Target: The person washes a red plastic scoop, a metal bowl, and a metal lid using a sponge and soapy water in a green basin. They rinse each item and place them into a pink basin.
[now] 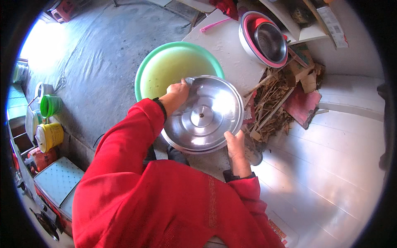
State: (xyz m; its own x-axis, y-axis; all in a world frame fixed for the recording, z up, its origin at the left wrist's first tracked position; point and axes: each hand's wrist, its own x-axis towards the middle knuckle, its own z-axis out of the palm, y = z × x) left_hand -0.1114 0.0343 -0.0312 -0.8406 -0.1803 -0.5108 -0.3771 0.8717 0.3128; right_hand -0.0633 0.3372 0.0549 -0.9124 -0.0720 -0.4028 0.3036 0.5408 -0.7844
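Observation:
A round stainless steel pot lid [217,124] is tilted in front of me, overlapping the near edge of a green plastic basin [141,74] that holds yellowish liquid. At the lid's centre is a small dark screw or hole. My right hand [236,145] grips its lower right rim, thumb on top. On the upper left of the lid rests my left hand [178,92], its fingers closed around a small grey scouring pad [189,81], mostly covered by the hand.
Nested basins and a steel bowl [271,42] stand on a pale board [214,37] with a pink stick [214,25]. Dry twigs and cardboard [269,102] lie to the right. At left are a green bucket [51,105], a yellow bucket [52,136] and a tiled ledge [60,179].

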